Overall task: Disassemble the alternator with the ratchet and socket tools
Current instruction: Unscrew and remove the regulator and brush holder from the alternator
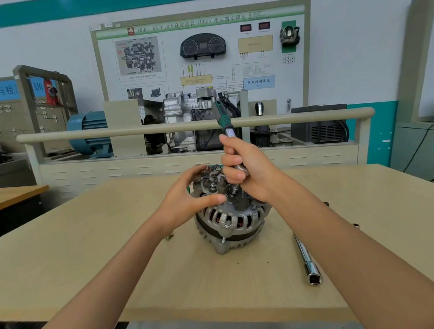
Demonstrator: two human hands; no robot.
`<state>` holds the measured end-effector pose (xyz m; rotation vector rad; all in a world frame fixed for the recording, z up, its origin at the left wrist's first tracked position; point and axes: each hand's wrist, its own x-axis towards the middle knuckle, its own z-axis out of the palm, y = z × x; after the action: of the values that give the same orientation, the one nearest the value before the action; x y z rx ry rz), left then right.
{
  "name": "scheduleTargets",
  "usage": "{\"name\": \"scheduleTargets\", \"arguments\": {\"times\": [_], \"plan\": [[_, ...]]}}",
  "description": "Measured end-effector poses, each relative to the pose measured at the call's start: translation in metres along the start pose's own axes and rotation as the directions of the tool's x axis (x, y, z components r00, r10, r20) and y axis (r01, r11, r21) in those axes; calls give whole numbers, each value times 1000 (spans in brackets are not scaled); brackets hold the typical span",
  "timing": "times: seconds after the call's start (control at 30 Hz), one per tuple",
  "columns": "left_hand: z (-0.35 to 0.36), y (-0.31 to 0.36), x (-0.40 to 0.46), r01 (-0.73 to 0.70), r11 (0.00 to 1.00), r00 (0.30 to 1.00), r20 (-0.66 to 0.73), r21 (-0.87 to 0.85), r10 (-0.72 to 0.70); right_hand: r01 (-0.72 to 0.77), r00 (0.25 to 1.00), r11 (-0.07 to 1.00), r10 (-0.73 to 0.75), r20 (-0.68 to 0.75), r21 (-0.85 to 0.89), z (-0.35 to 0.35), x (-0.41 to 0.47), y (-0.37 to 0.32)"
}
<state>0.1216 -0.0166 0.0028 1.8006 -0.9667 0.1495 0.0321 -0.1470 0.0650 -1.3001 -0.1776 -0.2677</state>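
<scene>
A silver alternator (228, 221) stands on the beige table (114, 265) at its middle, vented housing toward me and copper windings showing through the slots. My left hand (187, 198) curls round its upper left side, thumb across the top. My right hand (250, 172) grips the shaft of a ratchet (223, 119) with a green and black handle that points up and away. Its socket tip (235, 189) sits down on a fastener at the alternator's top.
A long chrome extension socket (308, 261) lies on the table to the right. Small loose fasteners lie at the left (169, 237) and right (356, 225) of the alternator. A training bench with a rail (194, 125) and a gearbox stands behind the table.
</scene>
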Motion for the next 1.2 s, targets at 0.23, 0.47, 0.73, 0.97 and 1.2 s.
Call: {"name": "scheduleTargets", "arguments": {"times": [0.23,0.47,0.73,0.97,1.2], "plan": [[-7,3,4,47,999,995,91,-9,-46,12,1000,999,-12,-4,32,-3,-2,0],[-25,6,8,92,996,985,148,-4,-90,15,1000,999,-15,-6,47,-5,-2,1],[-20,8,-2,3,1000,999,-36,4,-3,11,1000,1000,-11,16,28,2,-2,5],[-6,13,-26,-303,894,944,-27,329,330,19,999,999,-19,26,27,3,-2,5],[0,19,-20,-220,960,974,-12,176,225,26,1000,999,-26,-4,43,-1,-2,4]]}}
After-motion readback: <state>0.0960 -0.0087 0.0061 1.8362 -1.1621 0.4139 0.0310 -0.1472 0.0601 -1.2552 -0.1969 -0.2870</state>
